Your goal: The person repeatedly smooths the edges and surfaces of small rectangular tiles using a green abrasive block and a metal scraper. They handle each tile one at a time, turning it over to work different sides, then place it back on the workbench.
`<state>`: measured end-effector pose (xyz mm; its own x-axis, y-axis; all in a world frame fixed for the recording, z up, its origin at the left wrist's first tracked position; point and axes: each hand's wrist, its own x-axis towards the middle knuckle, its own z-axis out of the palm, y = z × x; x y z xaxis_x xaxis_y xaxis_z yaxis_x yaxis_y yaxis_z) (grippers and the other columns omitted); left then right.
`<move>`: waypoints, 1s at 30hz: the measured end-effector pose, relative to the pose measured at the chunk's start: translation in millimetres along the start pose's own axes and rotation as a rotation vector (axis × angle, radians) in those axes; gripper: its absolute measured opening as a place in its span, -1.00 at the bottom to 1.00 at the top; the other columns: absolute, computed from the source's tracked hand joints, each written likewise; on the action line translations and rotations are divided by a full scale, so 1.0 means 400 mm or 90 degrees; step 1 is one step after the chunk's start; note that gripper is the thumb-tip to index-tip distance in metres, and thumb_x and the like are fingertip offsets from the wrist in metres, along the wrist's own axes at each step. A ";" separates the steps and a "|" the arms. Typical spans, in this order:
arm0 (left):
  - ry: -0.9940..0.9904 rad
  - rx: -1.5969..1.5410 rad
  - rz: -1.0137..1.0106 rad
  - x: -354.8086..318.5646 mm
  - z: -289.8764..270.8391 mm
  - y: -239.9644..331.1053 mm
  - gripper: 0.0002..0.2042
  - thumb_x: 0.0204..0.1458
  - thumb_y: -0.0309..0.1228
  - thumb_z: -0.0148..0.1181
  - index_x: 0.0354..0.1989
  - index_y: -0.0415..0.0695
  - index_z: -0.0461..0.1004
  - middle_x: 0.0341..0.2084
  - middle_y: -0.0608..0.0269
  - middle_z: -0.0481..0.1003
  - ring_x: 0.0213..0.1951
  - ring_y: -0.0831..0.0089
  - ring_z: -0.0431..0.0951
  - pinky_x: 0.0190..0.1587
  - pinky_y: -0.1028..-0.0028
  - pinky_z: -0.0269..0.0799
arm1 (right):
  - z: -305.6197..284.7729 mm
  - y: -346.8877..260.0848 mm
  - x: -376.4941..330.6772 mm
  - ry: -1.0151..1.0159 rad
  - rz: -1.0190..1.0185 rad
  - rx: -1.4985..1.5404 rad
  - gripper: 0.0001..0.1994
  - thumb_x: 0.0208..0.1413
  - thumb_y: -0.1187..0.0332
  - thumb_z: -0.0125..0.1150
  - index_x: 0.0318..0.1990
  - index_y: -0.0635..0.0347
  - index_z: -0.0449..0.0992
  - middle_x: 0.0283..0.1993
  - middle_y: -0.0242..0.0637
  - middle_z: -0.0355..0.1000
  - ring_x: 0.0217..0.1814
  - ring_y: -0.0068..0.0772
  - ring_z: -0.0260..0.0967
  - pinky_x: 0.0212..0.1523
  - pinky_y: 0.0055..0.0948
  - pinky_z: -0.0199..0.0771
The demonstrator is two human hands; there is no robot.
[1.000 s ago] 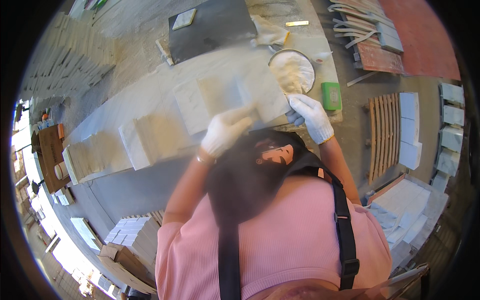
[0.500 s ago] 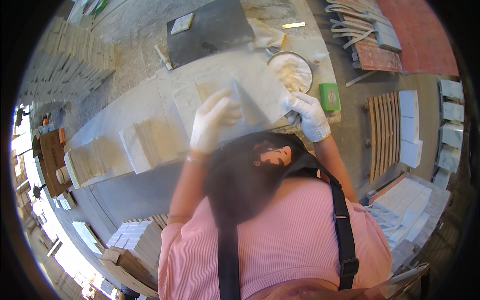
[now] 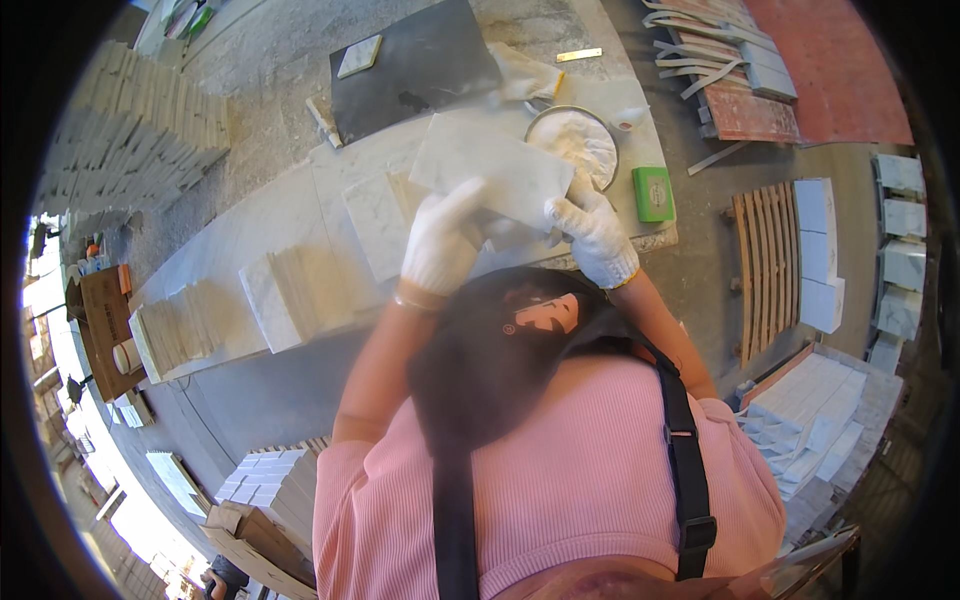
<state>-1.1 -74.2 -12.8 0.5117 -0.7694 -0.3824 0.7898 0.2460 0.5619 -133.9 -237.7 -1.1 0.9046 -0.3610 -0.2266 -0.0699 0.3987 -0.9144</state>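
A square white marble tile (image 3: 492, 165) is held up, tilted, above the worktable (image 3: 290, 200). My right hand (image 3: 597, 238), in a white knitted glove, pinches its right near corner with the thumb on top. My left hand (image 3: 442, 240), gloved alike, grips the near left edge; the fingers beneath are partly hidden. Just beyond the tile sits a round dish of white powder (image 3: 575, 140). To its right stands a green block (image 3: 654, 194). Left of my left hand lean several tiles (image 3: 375, 220) on the table.
More tile stacks (image 3: 275, 295) line the table's left part, with a tall stack (image 3: 150, 140) at far left. A black sheet (image 3: 415, 75) bears a small tile (image 3: 360, 57); a spare glove (image 3: 525, 75) lies beside it. Wooden pallets (image 3: 768, 270) stand on the floor to the right.
The tile has swung left and tipped, away from the dish. My left hand has come in from beside it and taken hold of its near left edge.
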 end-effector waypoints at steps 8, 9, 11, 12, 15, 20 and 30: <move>-0.012 -0.060 0.029 0.000 -0.010 0.007 -0.75 0.27 -0.38 0.19 0.09 -0.09 0.48 -0.01 0.20 0.58 -0.01 0.26 0.62 -0.10 0.17 0.62 | 0.005 -0.054 -0.053 -0.100 0.089 -0.090 -0.26 0.07 0.46 0.41 0.43 0.31 0.24 0.28 -0.21 0.44 0.35 -0.36 0.33 0.34 -0.30 0.32; -0.015 -0.053 0.033 0.001 -0.011 0.007 -0.75 0.27 -0.38 0.19 0.09 -0.09 0.48 -0.01 0.20 0.58 -0.02 0.26 0.62 -0.11 0.17 0.62 | -0.004 -0.060 -0.056 -0.079 0.115 -0.092 -0.24 0.06 0.46 0.43 0.44 0.32 0.23 0.29 -0.21 0.43 0.35 -0.37 0.33 0.33 -0.32 0.32; -0.018 -0.048 0.035 0.003 -0.013 0.006 -0.75 0.27 -0.38 0.19 0.09 -0.09 0.48 -0.03 0.20 0.59 -0.04 0.26 0.63 -0.11 0.17 0.63 | -0.021 -0.066 -0.060 -0.027 0.176 -0.100 -0.20 0.04 0.46 0.45 0.45 0.33 0.21 0.31 -0.21 0.40 0.35 -0.38 0.31 0.32 -0.35 0.34; -0.018 -0.050 0.033 0.003 -0.014 0.004 -0.75 0.27 -0.38 0.19 0.09 -0.10 0.48 -0.03 0.21 0.59 -0.06 0.26 0.64 -0.11 0.17 0.63 | -0.026 -0.064 -0.060 -0.032 0.139 -0.091 -0.17 0.02 0.46 0.46 0.47 0.32 0.18 0.26 -0.23 0.42 0.24 -0.43 0.35 0.24 -0.38 0.39; -0.032 -0.055 0.026 0.006 -0.020 -0.002 -0.75 0.27 -0.39 0.19 0.09 -0.10 0.48 -0.04 0.21 0.59 -0.06 0.27 0.64 -0.13 0.18 0.64 | -0.033 -0.057 -0.057 -0.024 0.072 -0.089 -0.10 -0.01 0.46 0.48 0.51 0.31 0.13 0.17 -0.25 0.45 0.03 -0.50 0.42 0.09 -0.45 0.48; -0.025 -0.004 0.014 0.002 -0.025 0.002 -0.72 0.24 -0.38 0.24 0.08 -0.17 0.48 -0.10 0.16 0.61 -0.15 0.26 0.66 -0.17 0.22 0.63 | -0.036 -0.053 -0.034 -0.019 -0.026 -0.147 -0.10 0.06 0.23 0.45 0.50 0.37 0.12 0.25 -0.18 0.42 0.11 -0.44 0.41 0.11 -0.44 0.44; -0.073 0.384 -0.028 -0.038 0.061 0.073 -0.72 0.05 -0.28 0.44 -0.36 -0.33 0.65 -0.46 0.30 0.61 -0.42 0.60 0.45 -0.32 0.48 0.36 | -0.068 -0.103 -0.020 -0.055 -0.018 -0.182 -0.33 0.26 0.09 0.24 0.38 0.41 0.34 0.30 -0.18 0.41 0.34 -0.35 0.30 0.33 -0.37 0.25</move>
<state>6.0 -69.7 27.4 0.4172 -0.8380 -0.3517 0.4608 -0.1385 0.8766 -149.7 -274.1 29.2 0.9394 -0.2905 -0.1822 -0.1492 0.1321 -0.9799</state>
